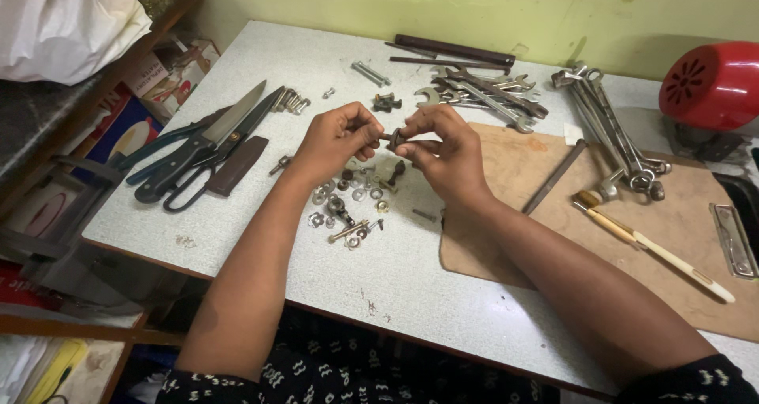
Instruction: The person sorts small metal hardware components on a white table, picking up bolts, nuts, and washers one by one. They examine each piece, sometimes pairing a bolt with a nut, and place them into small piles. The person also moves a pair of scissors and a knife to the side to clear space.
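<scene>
Both hands up over the table [237, 238]: my left hand [336, 139] pinches one end of a rusty bolt [393, 139], my right hand [447, 151] pinches its nut end (looks that way anyway). I'd keep it level over the loose washers [352, 202], scissors [202, 147] left, spanners [482, 96] far right.

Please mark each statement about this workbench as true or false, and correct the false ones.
1. Both hands hold a small rusty bolt with a nut between them. True: the left hand and the right hand pinch it above the table.
2. The large scissors lie beside the right hand. False: they lie left of the left hand.
3. Loose nuts and washers lie under the hands. True.
4. The wrenches hang on the wall. False: they lie on the table.
5. A red domed object sits at far right. True.
</scene>
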